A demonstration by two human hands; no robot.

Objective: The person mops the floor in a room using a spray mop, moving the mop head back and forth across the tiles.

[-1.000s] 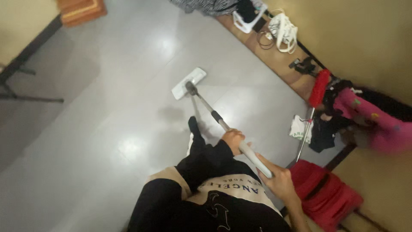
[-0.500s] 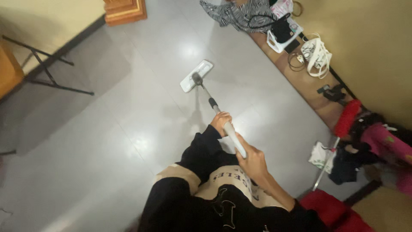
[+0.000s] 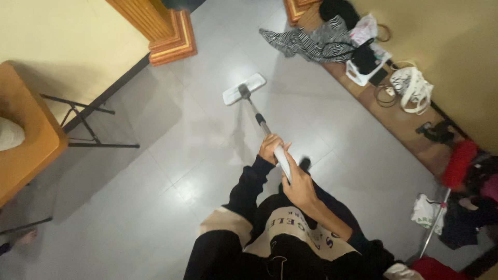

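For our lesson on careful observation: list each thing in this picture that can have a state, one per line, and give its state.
Flat mop: head flat on the grey tiled floor, handle slanted up.
Left hand: closed round the mop handle, lower down.
Right hand: closed round the handle's top end.
Striped cloth: crumpled on the floor.
White bag: slumped by the wall.
Folding table: standing, legs unfolded.

Flat mop (image 3: 258,115): white rectangular head flat on the grey tiled floor (image 3: 155,171), grey-and-black pole slanting back, its upper end gripped in both hands.
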